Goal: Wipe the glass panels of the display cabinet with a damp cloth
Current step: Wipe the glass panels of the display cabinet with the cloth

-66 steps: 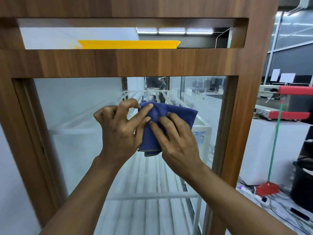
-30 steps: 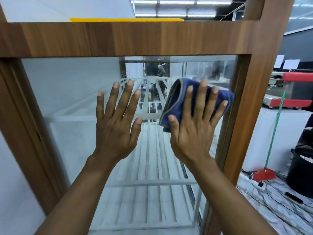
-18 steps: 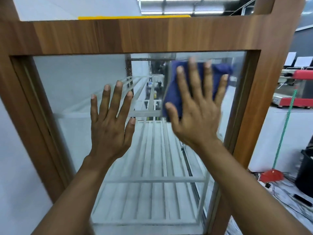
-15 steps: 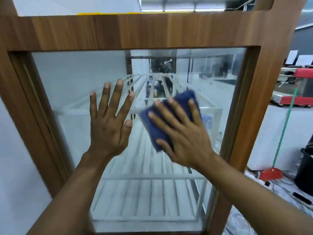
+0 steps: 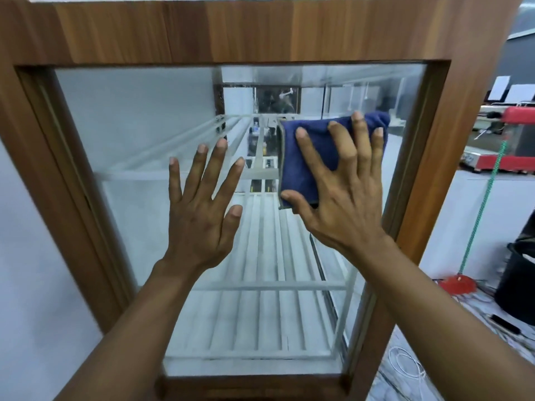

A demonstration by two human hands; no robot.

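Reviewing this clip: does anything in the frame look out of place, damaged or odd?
Nothing broken or spilled. One oddity: the bare left hand lies flat, fingers spread, against the glass panel while the right hand presses the blue cloth on it; that palm may leave prints. A hazy smear shows along the glass's top edge.
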